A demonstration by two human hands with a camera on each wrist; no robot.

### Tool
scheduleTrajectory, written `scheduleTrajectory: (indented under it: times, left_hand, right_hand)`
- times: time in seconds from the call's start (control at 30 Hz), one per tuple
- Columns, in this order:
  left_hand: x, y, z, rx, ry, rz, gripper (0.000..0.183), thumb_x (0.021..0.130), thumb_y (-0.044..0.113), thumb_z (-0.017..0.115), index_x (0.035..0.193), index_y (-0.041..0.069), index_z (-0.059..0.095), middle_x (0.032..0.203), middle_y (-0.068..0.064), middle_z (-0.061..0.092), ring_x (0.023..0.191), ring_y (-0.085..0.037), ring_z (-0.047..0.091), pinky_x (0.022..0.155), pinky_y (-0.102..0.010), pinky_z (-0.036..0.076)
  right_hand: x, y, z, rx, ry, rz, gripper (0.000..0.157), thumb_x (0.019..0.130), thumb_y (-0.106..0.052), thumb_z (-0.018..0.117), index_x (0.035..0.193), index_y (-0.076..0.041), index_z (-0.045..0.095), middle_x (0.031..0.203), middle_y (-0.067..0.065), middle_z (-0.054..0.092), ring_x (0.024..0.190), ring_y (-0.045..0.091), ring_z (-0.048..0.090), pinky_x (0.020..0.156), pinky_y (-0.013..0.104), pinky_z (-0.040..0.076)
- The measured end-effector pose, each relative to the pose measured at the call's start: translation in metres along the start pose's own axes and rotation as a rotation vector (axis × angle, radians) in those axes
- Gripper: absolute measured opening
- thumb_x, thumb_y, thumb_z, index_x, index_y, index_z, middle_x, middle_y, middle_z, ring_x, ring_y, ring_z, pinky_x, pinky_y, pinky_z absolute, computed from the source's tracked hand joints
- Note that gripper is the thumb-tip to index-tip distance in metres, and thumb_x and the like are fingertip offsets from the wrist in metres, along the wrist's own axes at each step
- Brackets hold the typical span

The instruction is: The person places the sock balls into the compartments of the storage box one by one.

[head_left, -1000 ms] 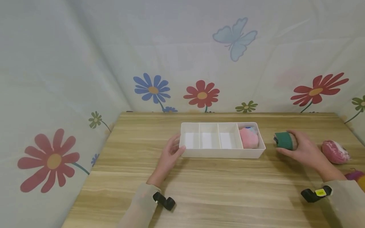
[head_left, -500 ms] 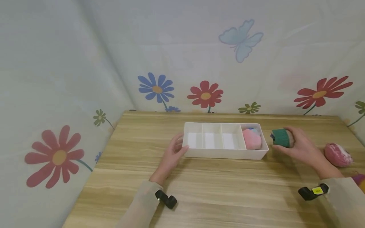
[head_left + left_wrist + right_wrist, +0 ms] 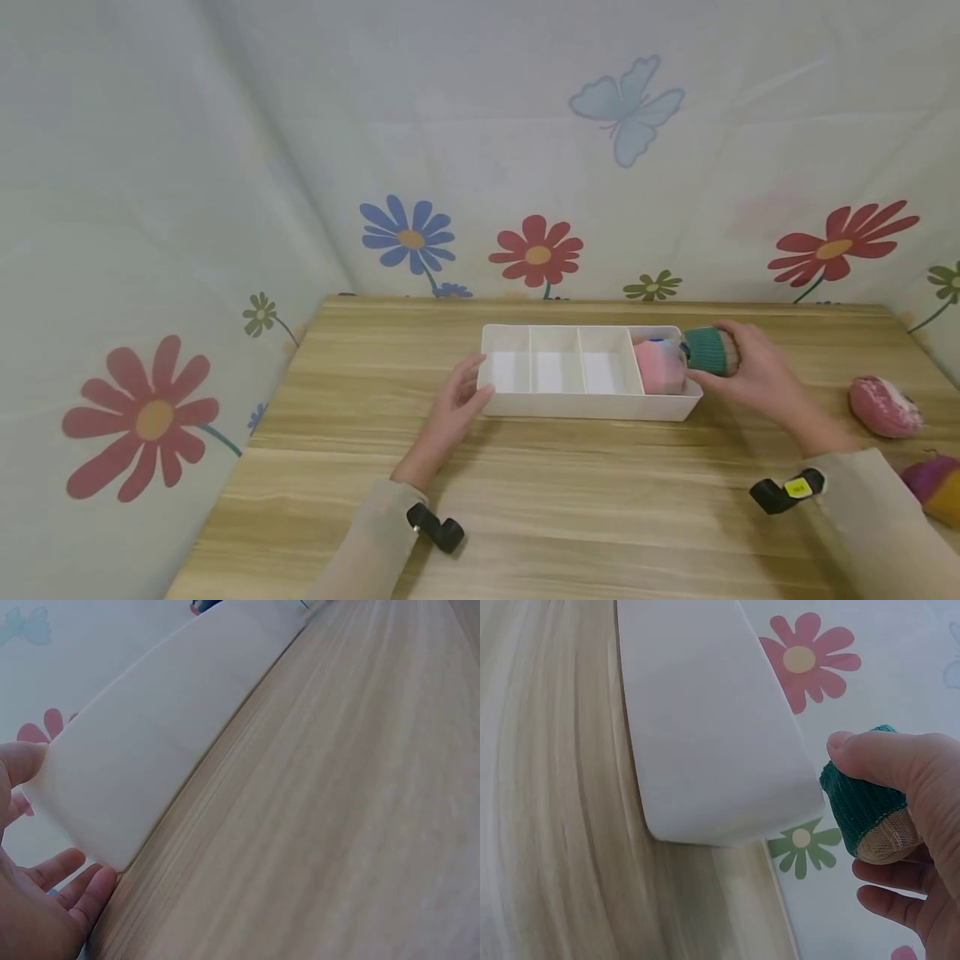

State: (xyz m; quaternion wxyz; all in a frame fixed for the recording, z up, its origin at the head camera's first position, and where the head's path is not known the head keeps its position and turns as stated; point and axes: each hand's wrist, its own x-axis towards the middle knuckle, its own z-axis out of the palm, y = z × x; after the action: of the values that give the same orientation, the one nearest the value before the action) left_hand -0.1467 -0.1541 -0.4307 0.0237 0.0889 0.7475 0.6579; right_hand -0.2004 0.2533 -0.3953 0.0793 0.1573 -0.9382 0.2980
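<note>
In the head view a long white divided box (image 3: 585,407) sits on the table, a pink-and-blue rolled sock (image 3: 660,367) in its rightmost compartment. My left hand (image 3: 452,407) holds the box's left end, thumb at the front top corner and fingers along the end wall; the left wrist view shows fingertips by its bottom edge. My right hand (image 3: 757,379) grips a rolled green-and-beige sock (image 3: 707,350) between thumb and fingers, at the box's right rim. In the right wrist view this sock (image 3: 866,802) is held just above the box's end (image 3: 727,750).
To the right on the wooden table (image 3: 585,517) lie a pink-and-white rolled sock (image 3: 885,407) and a purple-and-yellow one (image 3: 933,487). The box's other three compartments hold nothing. A flower-printed curtain (image 3: 465,150) stands along the table's back edge.
My right hand has carried the green-and-beige sock leftward from beside the box to its right rim. The left hand keeps its place on the box's left end.
</note>
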Motion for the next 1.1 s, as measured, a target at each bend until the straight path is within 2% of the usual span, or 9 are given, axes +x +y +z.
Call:
scheduleTrajectory:
  times: [0.33,0.7,1.1]
  left_hand:
    - [0.000,-0.001,-0.001,-0.002,0.006,-0.004,0.053,0.094,0.016,0.056,0.142,0.009,0.034,0.138,-0.027,0.037,0.121,-0.038,0.043,0.095,-0.049,0.038]
    - [0.001,-0.004,-0.001,0.015,0.008,0.011,0.053,0.094,0.017,0.056,0.142,0.009,0.034,0.138,-0.026,0.038,0.119,-0.038,0.045,0.094,-0.049,0.039]
    - [0.001,-0.004,0.001,0.018,0.021,0.005,0.052,0.094,0.017,0.056,0.141,0.009,0.035,0.137,-0.025,0.039,0.119,-0.037,0.045,0.094,-0.048,0.039]
  right_hand:
    - [0.010,-0.018,0.006,0.045,0.018,-0.046,0.075,0.075,-0.026,0.079,0.130,0.006,0.039,0.119,0.026,0.044,0.103,0.041,0.042,0.080,0.061,0.042]
    - [0.018,-0.034,0.023,0.083,-0.013,-0.062,0.078,0.073,-0.033,0.080,0.131,0.001,0.040,0.120,0.021,0.045,0.099,0.035,0.046,0.074,0.052,0.045]
    - [0.028,-0.050,0.042,0.114,-0.025,-0.097,0.078,0.074,-0.032,0.079,0.131,0.001,0.039,0.119,0.021,0.046,0.098,0.035,0.047,0.075,0.052,0.047]
